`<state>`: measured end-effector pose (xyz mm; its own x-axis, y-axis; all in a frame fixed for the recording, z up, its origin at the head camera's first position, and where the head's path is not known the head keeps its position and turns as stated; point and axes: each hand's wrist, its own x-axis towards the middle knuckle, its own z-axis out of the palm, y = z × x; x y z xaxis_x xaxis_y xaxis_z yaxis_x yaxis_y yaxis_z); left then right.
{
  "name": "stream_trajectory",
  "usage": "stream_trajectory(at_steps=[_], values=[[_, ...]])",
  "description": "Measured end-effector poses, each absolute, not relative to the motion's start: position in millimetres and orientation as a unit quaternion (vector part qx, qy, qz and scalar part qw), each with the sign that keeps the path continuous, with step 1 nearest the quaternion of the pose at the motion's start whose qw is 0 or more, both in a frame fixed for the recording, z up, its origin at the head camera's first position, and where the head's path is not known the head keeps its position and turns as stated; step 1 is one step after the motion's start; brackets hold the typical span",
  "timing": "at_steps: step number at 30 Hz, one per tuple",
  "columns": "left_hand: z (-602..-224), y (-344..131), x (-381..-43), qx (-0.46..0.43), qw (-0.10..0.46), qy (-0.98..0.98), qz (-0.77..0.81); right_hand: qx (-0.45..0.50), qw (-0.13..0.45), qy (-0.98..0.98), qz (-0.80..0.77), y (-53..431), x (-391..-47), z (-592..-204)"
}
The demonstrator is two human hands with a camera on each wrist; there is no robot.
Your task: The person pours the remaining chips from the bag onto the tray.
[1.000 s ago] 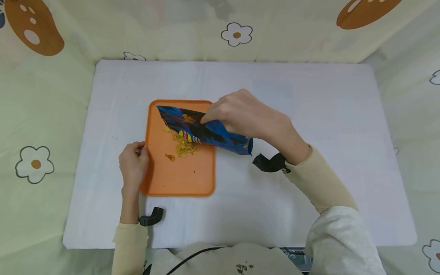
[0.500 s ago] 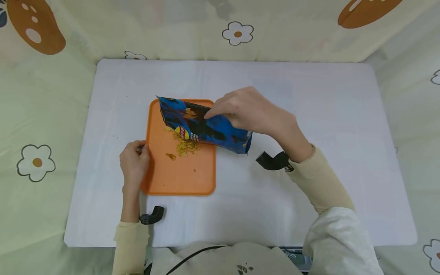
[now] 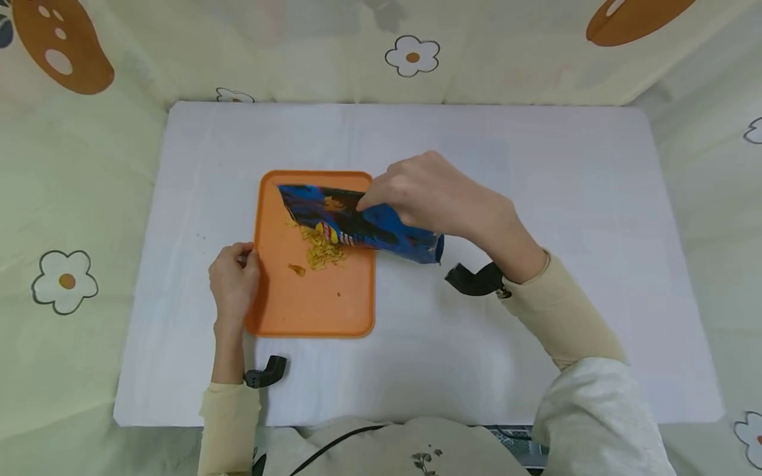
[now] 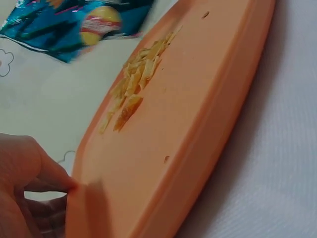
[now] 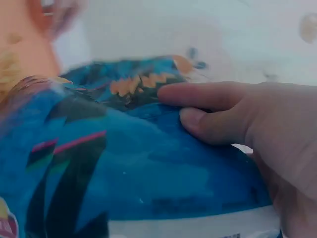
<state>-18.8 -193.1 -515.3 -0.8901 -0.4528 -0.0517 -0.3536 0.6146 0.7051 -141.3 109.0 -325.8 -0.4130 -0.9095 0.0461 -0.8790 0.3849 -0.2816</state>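
Observation:
My right hand (image 3: 425,195) grips a blue and black chip bag (image 3: 381,228) from above, thumb and forefinger on its side in the right wrist view. The bag lies tilted over the upper part of an orange tray (image 3: 309,311), its mouth toward the left. Beside and partly under the bag is a small heap of yellow chip pieces (image 3: 321,254), with a browner piece (image 3: 296,270) just apart from it. At the tray's left edge my left hand (image 3: 232,281) pinches the rim; the left wrist view shows thumb and fingers on it.
A white table (image 3: 506,370) lies under the tray, with tiny crumbs (image 3: 201,236) left of it. Black wrist camera mounts (image 3: 476,280) stick out from both sleeves. Pale patterned cloth (image 3: 321,53) surrounds the table at the back and sides.
The bag's mouth end has swung up toward the tray's far edge and come back down, and the bag now sits slightly further right. My left hand stays on the rim.

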Motion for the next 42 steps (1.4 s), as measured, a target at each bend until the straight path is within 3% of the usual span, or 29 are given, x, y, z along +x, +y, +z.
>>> stream_trajectory(at_steps=[11, 42], values=[[-518.2, -190.5, -18.3, 0.231, 0.064, -0.892, -0.382, -0.531, 0.093, 0.836, -0.107, 99.1, -141.5, -326.7], [-513.8, -189.9, -21.3, 0.234, 0.065, -0.897, -0.368, -0.532, 0.056, 0.823, -0.19, 117.9, -143.5, -330.8]])
